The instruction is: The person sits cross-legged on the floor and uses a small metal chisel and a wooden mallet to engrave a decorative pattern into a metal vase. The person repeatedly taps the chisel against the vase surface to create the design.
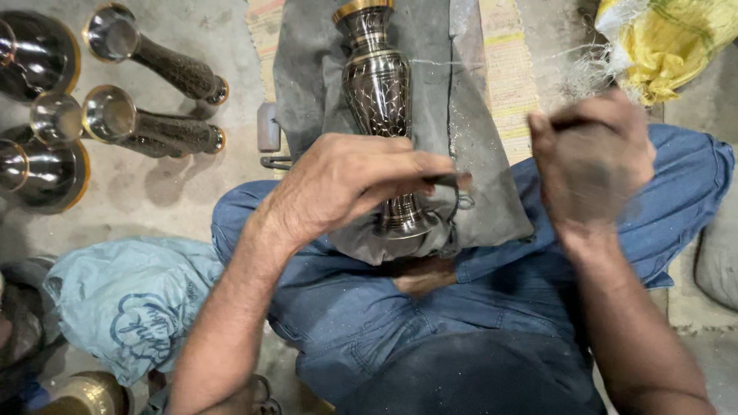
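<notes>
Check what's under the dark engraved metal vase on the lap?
The dark engraved metal vase lies on a grey cloth spread over blue-trousered legs. The left hand covers its lower body; a foot shows below. Anything beneath the cloth is hidden.

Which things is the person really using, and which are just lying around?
In use:
left hand holding thin tool
right hand, blurred
dark engraved vase
grey cloth

Lying about:
other vases
light blue bag
yellow sack
</notes>
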Motion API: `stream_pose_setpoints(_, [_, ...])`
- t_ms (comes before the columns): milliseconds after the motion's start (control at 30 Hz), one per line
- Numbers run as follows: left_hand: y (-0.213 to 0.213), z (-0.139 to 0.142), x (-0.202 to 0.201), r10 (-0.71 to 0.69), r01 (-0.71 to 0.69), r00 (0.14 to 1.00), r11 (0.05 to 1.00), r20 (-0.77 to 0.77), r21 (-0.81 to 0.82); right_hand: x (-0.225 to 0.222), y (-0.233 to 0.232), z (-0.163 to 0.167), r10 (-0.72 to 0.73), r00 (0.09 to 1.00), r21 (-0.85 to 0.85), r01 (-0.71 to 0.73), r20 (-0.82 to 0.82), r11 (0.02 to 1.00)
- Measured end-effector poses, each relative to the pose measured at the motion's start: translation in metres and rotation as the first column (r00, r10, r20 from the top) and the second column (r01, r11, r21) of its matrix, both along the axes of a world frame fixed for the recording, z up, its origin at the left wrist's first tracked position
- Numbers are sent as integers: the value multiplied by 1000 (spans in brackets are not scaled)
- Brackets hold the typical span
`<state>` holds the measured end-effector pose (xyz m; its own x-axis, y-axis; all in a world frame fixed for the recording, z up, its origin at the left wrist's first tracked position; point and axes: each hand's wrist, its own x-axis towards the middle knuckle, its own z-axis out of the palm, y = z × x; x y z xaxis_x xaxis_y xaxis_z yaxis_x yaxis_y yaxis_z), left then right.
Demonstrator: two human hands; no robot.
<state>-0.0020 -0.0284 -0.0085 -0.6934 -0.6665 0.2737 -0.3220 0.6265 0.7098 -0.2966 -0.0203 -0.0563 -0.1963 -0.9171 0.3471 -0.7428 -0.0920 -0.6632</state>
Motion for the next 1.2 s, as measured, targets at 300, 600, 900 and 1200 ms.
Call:
stream_pose_setpoints(300, [1,7,-2,21,-10,997,991,79,-131,-21,26,-15,193,869,-289,-349,-456,892])
stream_pose_setpoints(600, [10,-2,4,131,-132,991,991,-41,-28,-13,6,25,248,821,-186,-389,-514,902])
stream_pose_setpoints(900, [29,-38,4,384,-239,815,905,-435,351,13,-4,38,450,864,-34,-469,-228,883])
stream_pose_setpoints(1200, [66,-53,-47,807,-504,289,585,-515,635,51,-49,80,213,431,-58,-534,-877,844])
